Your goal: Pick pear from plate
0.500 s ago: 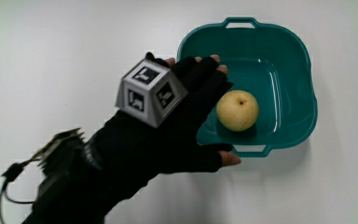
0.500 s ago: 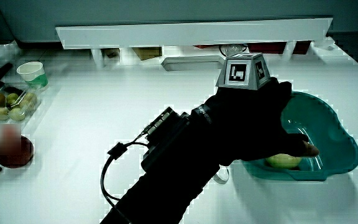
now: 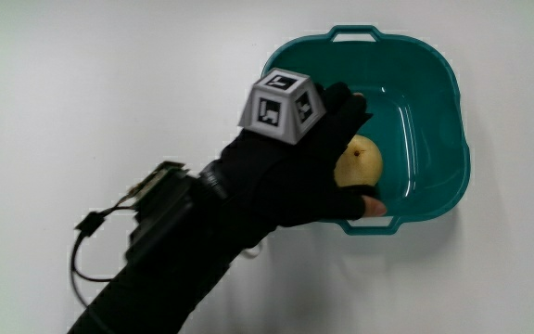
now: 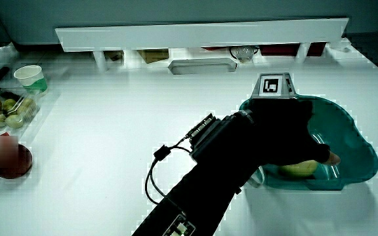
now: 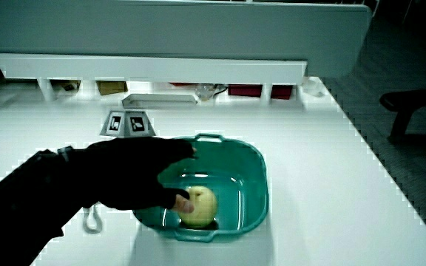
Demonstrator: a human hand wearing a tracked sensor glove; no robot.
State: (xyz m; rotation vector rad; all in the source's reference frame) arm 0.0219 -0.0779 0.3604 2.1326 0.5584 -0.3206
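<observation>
Reach step: hand [image 3: 318,176] over pear [image 3: 362,163] in teal basin [image 3: 434,139], fingers spread, not gripping; next: close fingers & lift

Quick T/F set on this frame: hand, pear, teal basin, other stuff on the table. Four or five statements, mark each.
1. The pear lies inside the teal basin. True.
2. The hand is over the bare table, away from the basin. False: it reaches over the basin's rim, onto the pear.
3. The pear has been lifted clear of the basin. False: in a side view it sits low in the basin.
4. A paper cup stands on the table in a side view. True.
5. The basin holds several fruits. False: only the one pear shows in it.
</observation>
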